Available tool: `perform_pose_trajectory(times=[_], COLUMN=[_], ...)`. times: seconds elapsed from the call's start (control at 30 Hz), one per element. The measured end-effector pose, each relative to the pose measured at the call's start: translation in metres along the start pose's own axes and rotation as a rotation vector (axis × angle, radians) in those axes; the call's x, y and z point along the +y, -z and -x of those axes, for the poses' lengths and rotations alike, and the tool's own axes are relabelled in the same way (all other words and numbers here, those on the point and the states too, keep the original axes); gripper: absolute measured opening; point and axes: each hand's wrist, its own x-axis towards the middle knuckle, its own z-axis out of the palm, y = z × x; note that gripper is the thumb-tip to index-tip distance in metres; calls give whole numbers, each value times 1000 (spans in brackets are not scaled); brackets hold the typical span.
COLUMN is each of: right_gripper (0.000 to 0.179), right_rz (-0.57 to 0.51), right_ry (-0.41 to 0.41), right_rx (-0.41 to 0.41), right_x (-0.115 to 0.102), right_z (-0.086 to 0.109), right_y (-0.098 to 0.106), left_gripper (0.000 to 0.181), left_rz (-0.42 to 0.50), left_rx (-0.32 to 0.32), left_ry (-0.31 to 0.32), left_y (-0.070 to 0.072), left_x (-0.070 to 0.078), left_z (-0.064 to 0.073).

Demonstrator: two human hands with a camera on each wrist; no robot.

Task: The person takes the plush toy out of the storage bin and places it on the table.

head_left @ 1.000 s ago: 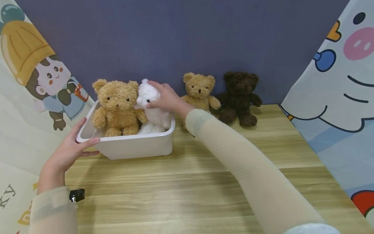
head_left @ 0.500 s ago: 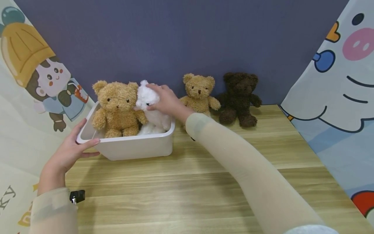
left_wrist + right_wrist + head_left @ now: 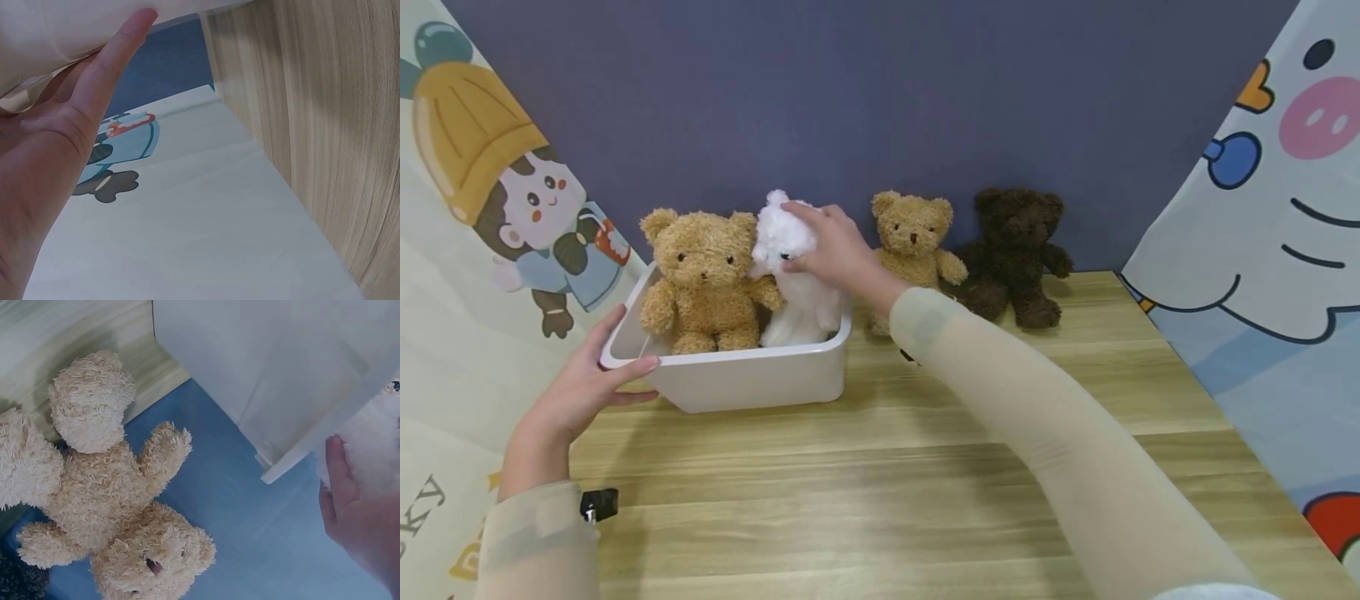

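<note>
A white bin (image 3: 752, 382) holds a tan teddy bear (image 3: 703, 279) on its left and a fluffy white plush toy (image 3: 786, 237) on its right. My right hand (image 3: 838, 254) grips the white toy round the head, thumb beside its eye. That hand (image 3: 362, 519) also shows on white fur just past the bin's rim in the right wrist view. At the bin's front left corner, my left hand (image 3: 580, 375) holds the rim, thumb over the front edge. From below, the left wrist view shows this hand (image 3: 69, 119) against the bin's wall (image 3: 62, 31).
Right of the bin, a smaller tan teddy bear (image 3: 913, 233) and a dark brown teddy bear (image 3: 1018, 250) sit against the blue-grey back wall (image 3: 880, 100). Printed cloths flank the wood-grain table (image 3: 865, 500). A small black object (image 3: 598, 504) shows by the left wrist.
The white plush toy has risen slightly with my right hand and stands a little higher beside the tan bear. My left hand stays on the bin's corner.
</note>
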Motion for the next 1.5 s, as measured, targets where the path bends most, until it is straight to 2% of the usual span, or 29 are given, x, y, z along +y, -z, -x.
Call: perform_pose_trajectory(times=[0.2,0.53,1.07,1.3,1.5], right_gripper=[97,96,97,93,92], right_rz=[4,-58,-108,-47,-107], right_ry=[-19,-66,-64,-47,-87], right_rx=[26,94,140,194,210], right_x=[-1,-2,-14,-8,-2], right_z=[2,7,12,15,23], right_y=[12,30,64,82,97], left_gripper=[103,102,102,101,102], left_rz=[-14,-23,-46,-48,-32], left_rx=[-4,2,10,19,15], left_ry=[8,4,5,-3,-7], left_y=[-1,-4,-4,-4,-3], left_x=[1,2,3,1,1], left_z=[-2,0,2,4,3])
